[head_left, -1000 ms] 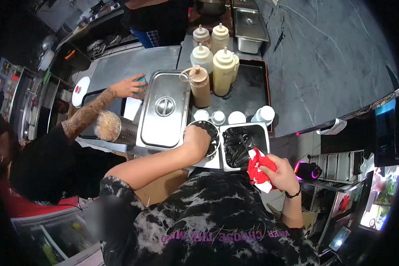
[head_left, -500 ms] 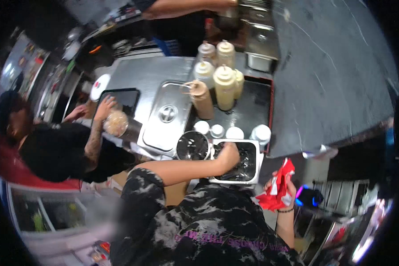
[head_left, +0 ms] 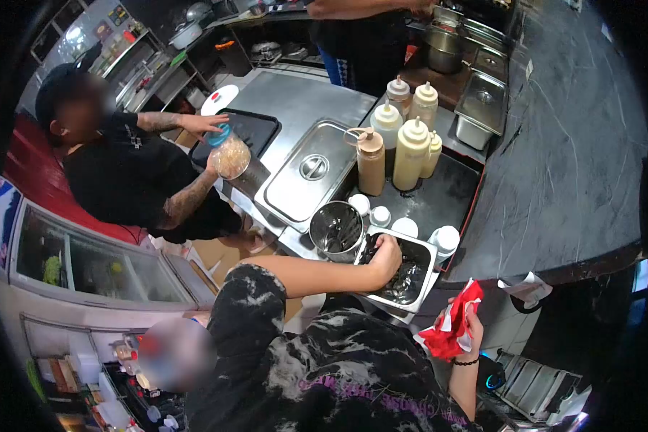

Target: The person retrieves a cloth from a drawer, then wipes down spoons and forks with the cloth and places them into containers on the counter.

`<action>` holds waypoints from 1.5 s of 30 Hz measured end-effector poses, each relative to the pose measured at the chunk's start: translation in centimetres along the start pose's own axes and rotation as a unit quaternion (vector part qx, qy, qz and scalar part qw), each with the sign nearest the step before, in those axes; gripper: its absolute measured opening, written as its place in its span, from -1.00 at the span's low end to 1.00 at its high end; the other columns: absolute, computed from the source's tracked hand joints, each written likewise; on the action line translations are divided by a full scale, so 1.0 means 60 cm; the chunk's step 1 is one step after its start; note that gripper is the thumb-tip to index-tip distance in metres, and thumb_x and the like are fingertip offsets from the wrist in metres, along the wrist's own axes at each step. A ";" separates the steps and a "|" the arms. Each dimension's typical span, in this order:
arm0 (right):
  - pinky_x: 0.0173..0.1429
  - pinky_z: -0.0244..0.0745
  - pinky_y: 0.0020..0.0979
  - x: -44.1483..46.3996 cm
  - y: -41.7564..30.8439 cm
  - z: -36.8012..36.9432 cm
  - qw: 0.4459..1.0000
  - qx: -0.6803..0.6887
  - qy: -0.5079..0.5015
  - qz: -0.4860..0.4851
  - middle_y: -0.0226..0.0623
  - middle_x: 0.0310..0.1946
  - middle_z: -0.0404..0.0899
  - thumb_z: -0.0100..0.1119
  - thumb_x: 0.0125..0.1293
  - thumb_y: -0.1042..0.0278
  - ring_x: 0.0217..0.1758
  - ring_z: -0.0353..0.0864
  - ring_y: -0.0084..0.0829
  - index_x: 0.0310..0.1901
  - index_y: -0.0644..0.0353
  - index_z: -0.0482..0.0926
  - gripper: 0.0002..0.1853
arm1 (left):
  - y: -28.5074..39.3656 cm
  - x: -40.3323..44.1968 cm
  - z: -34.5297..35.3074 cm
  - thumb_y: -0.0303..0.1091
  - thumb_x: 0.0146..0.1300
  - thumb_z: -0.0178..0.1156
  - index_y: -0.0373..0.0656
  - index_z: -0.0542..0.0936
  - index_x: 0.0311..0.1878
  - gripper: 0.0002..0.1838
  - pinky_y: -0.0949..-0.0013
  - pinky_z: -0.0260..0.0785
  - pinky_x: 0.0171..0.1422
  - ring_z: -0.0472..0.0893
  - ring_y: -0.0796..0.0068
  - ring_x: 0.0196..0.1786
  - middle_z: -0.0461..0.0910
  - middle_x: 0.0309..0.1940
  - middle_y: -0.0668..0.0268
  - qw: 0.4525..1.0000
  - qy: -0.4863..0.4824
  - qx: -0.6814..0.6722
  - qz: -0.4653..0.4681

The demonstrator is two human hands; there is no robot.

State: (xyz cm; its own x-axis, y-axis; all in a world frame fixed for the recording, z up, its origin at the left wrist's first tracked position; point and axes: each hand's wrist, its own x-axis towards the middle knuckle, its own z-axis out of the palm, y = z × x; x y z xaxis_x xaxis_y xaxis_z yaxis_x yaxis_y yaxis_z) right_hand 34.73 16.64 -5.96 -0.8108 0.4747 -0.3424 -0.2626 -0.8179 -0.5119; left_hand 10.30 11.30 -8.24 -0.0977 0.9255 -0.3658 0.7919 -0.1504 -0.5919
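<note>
My left hand [head_left: 386, 261] reaches into a rectangular metal pan [head_left: 426, 281] that holds dark, glossy pieces. Its fingers are curled down and closed, and their tips are hidden, so I cannot make out what is in them. A crumpled red and white sheet [head_left: 453, 324], paper or cloth, is gripped in my right hand [head_left: 474, 337], to the right of the pan and below the counter edge. Left of the pan stands a round metal container [head_left: 336, 229] with dark contents. White-capped small containers [head_left: 405, 227] line the pan's far side.
Several squeeze bottles [head_left: 412, 155] stand on a dark tray [head_left: 450, 176]. A lidded steel pan [head_left: 311, 169] sits left of them. A co-worker [head_left: 122, 165] holds a jar with a blue lid [head_left: 230, 155]. Another person [head_left: 360, 43] stands at the back. A dark stone counter [head_left: 561, 158] curves along the right.
The view has shifted, so the counter sits further right and lower. My left hand stays in the pan and my right hand keeps the red and white sheet. The co-worker's hands are now around the jar.
</note>
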 end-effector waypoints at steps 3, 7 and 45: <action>-0.12 0.48 -0.21 0.010 0.007 -0.031 1.000 -0.004 0.026 0.002 -0.05 -0.35 0.53 -0.22 0.38 0.01 -0.28 0.57 -0.18 0.01 0.31 0.33 -0.53 | -0.034 -0.025 -0.062 -0.28 0.12 0.00 -0.13 0.60 -0.27 -0.77 0.22 0.09 -0.44 0.41 0.33 -0.40 0.45 -0.48 0.31 0.993 -0.111 -0.002 0.037; -0.07 0.50 -0.24 0.018 0.016 -0.044 0.998 -0.033 0.047 0.007 -0.11 -0.29 0.54 -0.13 0.36 0.08 -0.20 0.59 -0.21 0.03 0.38 0.34 -0.54 | -0.055 -0.047 -0.077 -0.33 0.05 0.10 -0.18 0.52 -0.23 -0.79 0.29 0.33 -0.44 0.57 0.41 -0.40 0.55 -0.45 0.36 0.991 -0.117 -0.033 -0.063; 0.02 0.43 -0.46 0.093 0.064 0.115 0.950 -0.076 0.230 -0.199 -0.31 -0.12 0.53 0.02 0.27 0.40 -0.08 0.54 -0.49 0.03 0.26 0.40 -0.70 | -0.039 -0.162 0.038 -0.38 0.18 0.05 -0.18 0.45 -0.25 -0.89 0.07 0.38 -0.33 0.56 -0.01 -0.41 0.54 -0.54 0.01 0.780 0.108 -0.599 -0.146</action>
State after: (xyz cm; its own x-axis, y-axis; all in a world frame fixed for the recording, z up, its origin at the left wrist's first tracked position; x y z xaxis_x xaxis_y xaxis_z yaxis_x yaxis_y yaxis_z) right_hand 25.62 13.91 -4.39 -0.3401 0.8565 -0.3882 -0.3935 -0.5046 -0.7685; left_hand 8.06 1.89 -4.94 -0.3782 0.9159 -0.1347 0.7622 0.3907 0.5162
